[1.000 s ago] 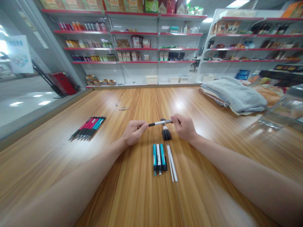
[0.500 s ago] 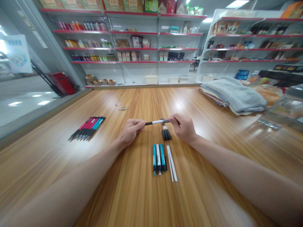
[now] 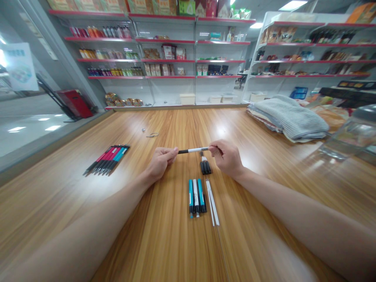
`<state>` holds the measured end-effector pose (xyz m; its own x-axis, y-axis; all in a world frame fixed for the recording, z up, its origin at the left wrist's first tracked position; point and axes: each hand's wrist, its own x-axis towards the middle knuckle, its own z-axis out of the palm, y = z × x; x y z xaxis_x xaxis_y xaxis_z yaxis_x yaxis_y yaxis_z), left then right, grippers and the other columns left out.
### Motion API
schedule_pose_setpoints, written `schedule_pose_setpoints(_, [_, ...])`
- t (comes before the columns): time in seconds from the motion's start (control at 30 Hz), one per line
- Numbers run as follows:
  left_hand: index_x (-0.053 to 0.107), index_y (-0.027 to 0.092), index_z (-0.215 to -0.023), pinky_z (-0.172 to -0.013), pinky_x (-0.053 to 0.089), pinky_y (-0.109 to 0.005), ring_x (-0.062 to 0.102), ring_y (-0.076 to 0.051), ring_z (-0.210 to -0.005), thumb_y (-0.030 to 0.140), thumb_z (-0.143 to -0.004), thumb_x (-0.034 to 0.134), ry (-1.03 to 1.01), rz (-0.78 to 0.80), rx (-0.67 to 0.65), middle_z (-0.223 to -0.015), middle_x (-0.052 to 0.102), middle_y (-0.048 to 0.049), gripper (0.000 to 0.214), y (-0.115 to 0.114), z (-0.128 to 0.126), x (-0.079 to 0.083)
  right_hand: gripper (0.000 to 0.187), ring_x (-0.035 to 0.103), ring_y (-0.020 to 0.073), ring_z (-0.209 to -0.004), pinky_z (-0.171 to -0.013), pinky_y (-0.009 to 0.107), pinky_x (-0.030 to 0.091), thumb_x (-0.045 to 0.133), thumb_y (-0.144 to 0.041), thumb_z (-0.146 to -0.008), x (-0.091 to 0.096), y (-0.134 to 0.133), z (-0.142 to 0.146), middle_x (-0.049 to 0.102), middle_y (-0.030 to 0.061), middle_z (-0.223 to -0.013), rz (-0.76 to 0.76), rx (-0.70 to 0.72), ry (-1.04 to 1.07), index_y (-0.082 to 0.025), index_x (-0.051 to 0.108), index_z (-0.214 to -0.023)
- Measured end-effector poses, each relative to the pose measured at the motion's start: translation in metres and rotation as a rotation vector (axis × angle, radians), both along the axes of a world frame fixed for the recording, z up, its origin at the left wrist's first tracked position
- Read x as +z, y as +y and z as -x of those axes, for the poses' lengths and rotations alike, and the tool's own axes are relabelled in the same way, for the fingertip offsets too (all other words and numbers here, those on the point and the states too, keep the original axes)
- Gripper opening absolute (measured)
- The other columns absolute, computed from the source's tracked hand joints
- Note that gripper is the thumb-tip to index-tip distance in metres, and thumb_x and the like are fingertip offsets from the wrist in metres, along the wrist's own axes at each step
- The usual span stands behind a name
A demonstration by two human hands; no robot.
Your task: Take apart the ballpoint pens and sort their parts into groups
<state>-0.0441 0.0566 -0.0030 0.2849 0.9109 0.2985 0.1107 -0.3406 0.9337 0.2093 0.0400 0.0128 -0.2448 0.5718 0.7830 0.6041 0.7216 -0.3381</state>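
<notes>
Head view: left hand (image 3: 161, 162) and right hand (image 3: 226, 158) raised above wooden table (image 3: 164, 125), apart, black-and-white pen (image 3: 194, 150) spanning gap between them. Right hand pinches white end. Left hand seems to pinch black end, though contact hard to tell at this size. Just below right hand, bundle of black pen parts (image 3: 206, 167). Nearer body, blue-and-white pens (image 3: 196, 197) beside white tubes (image 3: 212, 202). Left of left hand, pink and teal pens (image 3: 108, 159). Well right of right hand, folded striped blanket (image 3: 290, 119).

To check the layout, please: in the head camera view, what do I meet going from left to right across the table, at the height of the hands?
pink and teal pens → left hand → white and black pen → right hand → folded striped grey cloth → clear container
</notes>
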Motion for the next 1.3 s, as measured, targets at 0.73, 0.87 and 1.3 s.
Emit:
schedule_pose_setpoints(0.73, [0.022,0.020,-0.044,-0.054,0.035,-0.031,0.031,-0.009,-0.041,0.037,-0.091,0.043,-0.228,0.120,-0.072,-0.038,0.023,0.0044,0.054,0.004,-0.002,0.004,0.013,0.055,0.0166,-0.070,-0.065,0.030,0.043,0.052,-0.023,-0.091,0.001,-0.003,0.005,0.060,0.0048,-0.072,-0.113,0.079,0.011,-0.018,0.061,-0.083])
schedule_pose_setpoints(0.87, [0.036,0.019,-0.048,-0.054,0.039,-0.028,0.040,-0.009,-0.045,0.044,-0.090,0.045,-0.252,0.133,0.034,-0.042,0.037,0.0028,0.049,0.004,-0.008,0.004,0.011,0.055,0.0169,-0.070,-0.066,0.030,0.044,0.053,-0.022,-0.091,0.002,-0.004,0.007,0.061,0.0047,-0.074,-0.149,0.086,0.017,-0.019,0.061,-0.084])
schedule_pose_setpoints(1.3, [0.062,0.019,-0.098,-0.073,0.047,-0.029,0.060,-0.014,-0.075,0.051,-0.092,0.042,-0.269,-0.305,0.147,-0.082,0.063,-0.0037,0.038,-0.017,-0.028,0.034,0.015,0.057,0.0206,-0.096,-0.075,0.033,0.048,0.054,-0.027,-0.090,0.001,-0.013,0.020,0.063,0.0091,-0.099,-0.077,0.139,-0.077,-0.019,0.061,-0.102])
